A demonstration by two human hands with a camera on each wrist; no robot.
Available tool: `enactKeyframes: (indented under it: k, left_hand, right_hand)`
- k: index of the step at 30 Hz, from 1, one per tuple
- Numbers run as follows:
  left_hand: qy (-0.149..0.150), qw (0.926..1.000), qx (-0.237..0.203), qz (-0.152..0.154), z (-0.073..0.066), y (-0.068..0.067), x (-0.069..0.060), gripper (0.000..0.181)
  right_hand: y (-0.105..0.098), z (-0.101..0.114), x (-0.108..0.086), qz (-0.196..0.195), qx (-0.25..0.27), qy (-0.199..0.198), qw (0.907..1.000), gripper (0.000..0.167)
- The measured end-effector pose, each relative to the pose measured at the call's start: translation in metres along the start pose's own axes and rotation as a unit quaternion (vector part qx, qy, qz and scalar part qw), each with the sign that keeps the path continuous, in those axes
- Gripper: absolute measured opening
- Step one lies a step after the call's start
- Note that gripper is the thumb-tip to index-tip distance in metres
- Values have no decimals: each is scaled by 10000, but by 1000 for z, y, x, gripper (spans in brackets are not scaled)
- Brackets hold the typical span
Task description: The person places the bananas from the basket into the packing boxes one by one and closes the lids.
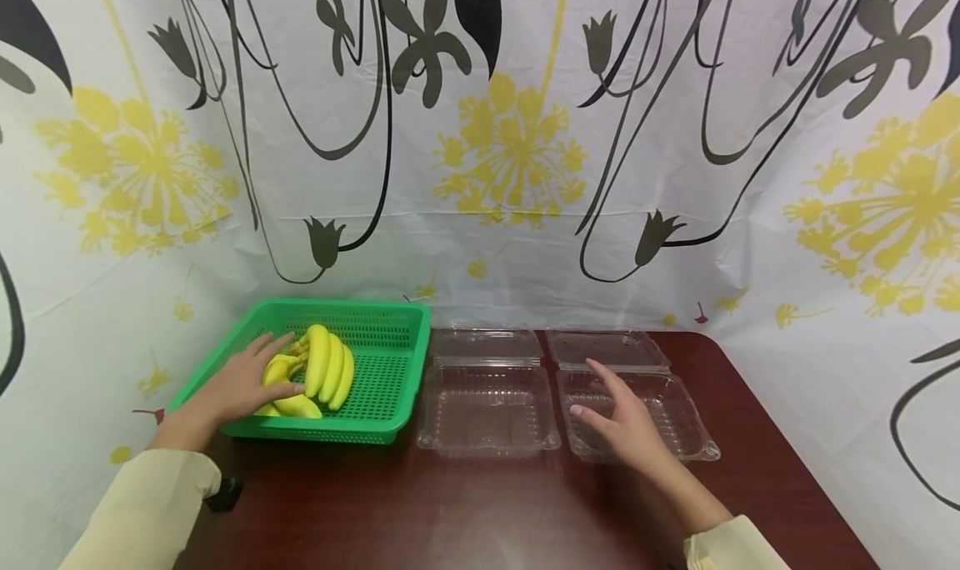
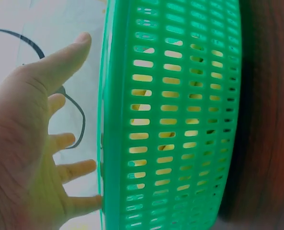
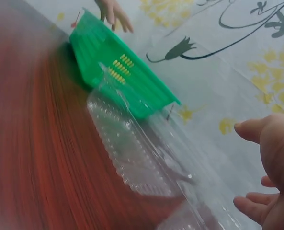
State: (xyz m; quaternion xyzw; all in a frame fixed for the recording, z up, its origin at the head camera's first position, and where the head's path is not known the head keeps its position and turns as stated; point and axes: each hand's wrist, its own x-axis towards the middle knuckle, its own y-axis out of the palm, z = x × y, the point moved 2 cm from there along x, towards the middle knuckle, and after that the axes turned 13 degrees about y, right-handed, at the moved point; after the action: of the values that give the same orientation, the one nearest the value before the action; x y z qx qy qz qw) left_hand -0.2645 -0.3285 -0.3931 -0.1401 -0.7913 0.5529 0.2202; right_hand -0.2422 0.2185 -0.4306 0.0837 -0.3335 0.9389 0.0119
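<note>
A green plastic basket (image 1: 382, 427) at the left of the table holds several yellow bananas (image 1: 330, 368). Over its left side hovers my left hand (image 1: 243, 382), fingers spread, just above the bananas and holding nothing. In the left wrist view that hand (image 2: 31, 134) is beside the basket's slotted wall (image 2: 170, 115), with yellow showing through the slots. Two clear plastic clamshell containers stand with lids raised: one in the middle (image 1: 487, 412), one at the right (image 1: 682, 420). My right hand (image 1: 618, 416) hangs above the right container with fingers apart and nothing in it.
A dark red-brown wooden table (image 1: 480, 512) carries everything. Behind it and at both sides hangs a white sheet (image 1: 480, 262) with yellow and grey flower prints. The containers' lids (image 1: 486, 345) lean back toward this sheet.
</note>
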Motion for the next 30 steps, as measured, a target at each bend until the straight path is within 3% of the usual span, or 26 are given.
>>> enactKeyframes:
  k: [8,15,24,30]
  left_hand:
    - [-331,9968,-724,90,5,2,10,95]
    - [-536,9918,-1145,200,9,2,12,93]
    - [-839,9864,-1361,383,20,3,14,91]
    - [-892,9835,-1529,367,34,9,13,102]
  right_hand:
    - [16,11,1,320,736,620,9948,74]
    - [31,22,-1,480,1258,1098,9848,76]
    - [62,32,-6,300,1486,1109,9822,83]
    - [76,34,-9,70,1105,1093,9878,82]
